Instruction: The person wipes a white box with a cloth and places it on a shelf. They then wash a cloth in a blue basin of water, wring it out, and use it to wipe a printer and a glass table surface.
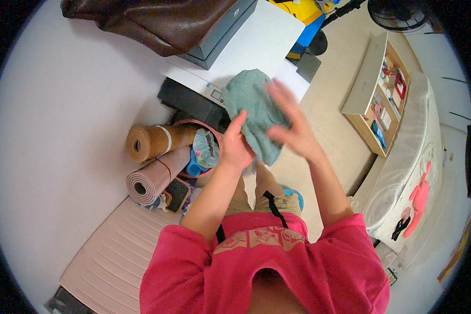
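Note:
A grey-green cloth (251, 98) lies across my left hand (237, 147), which supports it from below with the thumb on top. Blurred by motion, my right hand (292, 125) is at the cloth's right side with its fingers spread. Whether those fingers touch the fabric cannot be told. Just beyond the cloth is a white printer (255, 43) with a small control panel and a dark front. The cloth hides part of the printer's near edge.
A dark box (219, 35) and a brown leather bag (157, 23) rest on the printer. Rolled mats (153, 176) lean from a pink bin (218, 135) at left. An open drawer (376, 94) juts from the bed (412, 168) at right. A fan (396, 15) stands far right.

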`<action>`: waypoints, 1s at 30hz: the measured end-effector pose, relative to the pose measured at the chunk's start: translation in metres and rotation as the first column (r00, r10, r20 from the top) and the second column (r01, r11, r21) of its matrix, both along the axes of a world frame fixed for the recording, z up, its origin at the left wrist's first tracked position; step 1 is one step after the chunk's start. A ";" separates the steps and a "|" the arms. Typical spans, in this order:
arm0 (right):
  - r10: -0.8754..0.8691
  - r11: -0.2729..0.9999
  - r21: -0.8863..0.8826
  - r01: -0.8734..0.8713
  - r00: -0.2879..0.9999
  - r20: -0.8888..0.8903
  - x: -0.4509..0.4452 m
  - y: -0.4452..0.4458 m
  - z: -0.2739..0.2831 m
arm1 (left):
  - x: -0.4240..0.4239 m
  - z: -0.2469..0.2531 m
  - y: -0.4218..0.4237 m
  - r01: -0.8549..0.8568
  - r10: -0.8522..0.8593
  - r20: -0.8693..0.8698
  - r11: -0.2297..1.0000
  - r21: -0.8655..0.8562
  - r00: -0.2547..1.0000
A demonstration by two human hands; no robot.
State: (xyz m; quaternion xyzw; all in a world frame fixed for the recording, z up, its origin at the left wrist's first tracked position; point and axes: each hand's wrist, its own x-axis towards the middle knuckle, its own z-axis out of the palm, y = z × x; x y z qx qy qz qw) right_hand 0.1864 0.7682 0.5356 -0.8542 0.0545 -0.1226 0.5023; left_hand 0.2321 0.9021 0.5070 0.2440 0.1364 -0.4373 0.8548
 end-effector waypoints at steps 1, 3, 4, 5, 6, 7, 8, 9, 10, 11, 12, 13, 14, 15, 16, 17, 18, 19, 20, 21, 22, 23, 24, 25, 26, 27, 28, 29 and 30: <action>0.038 0.972 -0.230 -0.046 0.999 -0.036 0.001 0.012 0.010 | 0.001 0.004 -0.001 -0.004 0.000 -0.061 0.997 -0.081 0.998; 0.053 0.980 -0.191 -0.063 0.997 -0.059 0.004 0.014 0.002 | 0.003 0.001 -0.001 0.062 -0.061 0.013 0.989 -0.132 0.998; 0.063 0.983 -0.171 -0.073 0.996 -0.069 0.007 0.013 -0.001 | 0.006 -0.002 0.004 0.076 -0.085 -0.029 0.971 -0.226 0.996; 0.066 0.986 -0.147 -0.083 0.991 -0.116 0.011 0.012 -0.001 | 0.008 -0.003 0.006 0.084 -0.112 -0.070 0.945 -0.318 0.991; 0.074 0.989 -0.117 -0.095 0.983 -0.170 0.012 0.012 -0.002 | 0.004 -0.004 0.008 0.104 -0.087 0.100 0.977 -0.187 0.991; 0.085 0.991 -0.085 -0.107 0.971 -0.224 0.015 0.013 -0.003 | 0.004 -0.007 0.009 0.091 -0.077 0.147 0.991 -0.094 0.986; 0.063 0.981 -0.171 -0.089 0.986 -0.152 0.018 0.013 -0.004 | 0.007 -0.012 0.011 0.072 -0.070 0.194 0.997 -0.002 0.979; 0.047 0.966 -0.251 -0.065 0.996 -0.076 0.024 0.014 -0.005 | 0.010 -0.016 0.014 0.048 -0.069 0.242 0.995 0.092 0.968; 0.037 0.944 -0.328 -0.035 0.999 0.001 0.029 0.013 -0.005 | 0.013 -0.018 0.019 -0.045 -0.062 0.368 0.961 0.273 0.928; 0.028 0.901 -0.434 -0.009 0.999 0.036 0.034 0.011 -0.002 | 0.016 -0.021 0.024 -0.109 -0.045 0.364 0.914 0.392 0.930; 0.021 0.845 -0.535 0.019 0.997 0.070 0.040 0.008 0.002 | 0.018 -0.027 0.030 -0.169 -0.028 0.362 0.849 0.501 0.932; 0.017 0.780 -0.624 0.053 0.994 0.107 0.046 0.007 0.004 | 0.021 -0.031 0.036 -0.225 -0.015 0.365 0.764 0.605 0.931; 0.066 0.733 -0.679 0.040 0.989 0.129 0.055 0.011 0.003 | 0.022 -0.041 0.042 -0.231 -0.031 0.375 0.740 0.632 0.927; 0.123 0.759 -0.652 0.006 0.981 0.153 0.063 0.016 -0.008 | 0.019 -0.049 0.042 -0.250 0.002 0.363 0.729 0.638 0.932; 0.181 0.779 -0.627 -0.028 0.967 0.182 0.070 0.021 -0.030 | 0.018 -0.056 0.038 -0.273 0.038 0.355 0.718 0.640 0.934; 0.239 0.794 -0.605 -0.063 0.947 0.214 0.074 0.022 -0.051 | 0.018 -0.059 0.030 -0.298 0.077 0.350 0.709 0.639 0.934; 0.330 0.765 -0.603 -0.225 0.942 0.067 0.073 0.019 -0.075 | 0.017 -0.041 0.012 -0.240 0.146 0.197 0.732 0.637 0.969; 0.332 0.723 -0.654 -0.223 0.942 0.046 0.076 0.020 -0.078 | 0.015 -0.047 0.008 -0.256 0.155 0.212 0.733 0.630 0.965; 0.331 0.677 -0.702 -0.220 0.943 0.024 0.077 0.021 -0.080 | 0.013 -0.060 0.005 -0.272 0.163 0.227 0.734 0.623 0.960; 0.328 0.629 -0.746 -0.220 0.945 -0.002 0.077 0.020 -0.082 | 0.011 -0.067 0.002 -0.283 0.170 0.237 0.734 0.617 0.957; 0.334 0.596 -0.765 -0.246 0.942 -0.044 0.082 0.013 -0.084 | 0.010 -0.073 -0.001 -0.277 0.154 0.244 0.731 0.624 0.957; 0.348 0.585 -0.773 -0.246 0.937 -0.035 0.087 0.005 -0.089 | 0.008 -0.078 -0.002 -0.283 0.131 0.277 0.721 0.632 0.952; 0.359 0.570 -0.786 -0.241 0.933 -0.027 0.093 -0.005 -0.091 | 0.008 -0.074 -0.006 -0.289 0.106 0.311 0.716 0.635 0.945; 0.370 0.555 -0.797 -0.237 0.929 -0.018 0.100 -0.015 -0.092 | 0.009 -0.071 -0.010 -0.295 0.080 0.344 0.711 0.638 0.936; 0.331 0.525 -0.820 -0.227 0.942 -0.048 0.106 -0.026 -0.092 | 0.010 -0.066 -0.014 -0.299 0.083 0.341 0.699 0.649 0.936; 0.272 0.523 -0.829 -0.195 0.961 -0.055 0.115 -0.039 -0.091 | 0.009 -0.069 -0.014 -0.298 0.047 0.363 0.674 0.676 0.931; 0.226 0.525 -0.838 -0.149 0.974 -0.032 0.124 -0.053 -0.091 | 0.010 -0.072 -0.014 -0.299 0.012 0.383 0.647 0.701 0.924; 0.179 0.524 -0.845 -0.102 0.984 -0.008 0.133 -0.068 -0.093 | 0.010 -0.073 -0.014 -0.306 -0.022 0.404 0.616 0.726 0.914; 0.156 0.493 -0.867 -0.072 0.988 0.006 0.140 -0.086 -0.096 | 0.010 -0.072 -0.018 -0.309 -0.058 0.420 0.589 0.747 0.906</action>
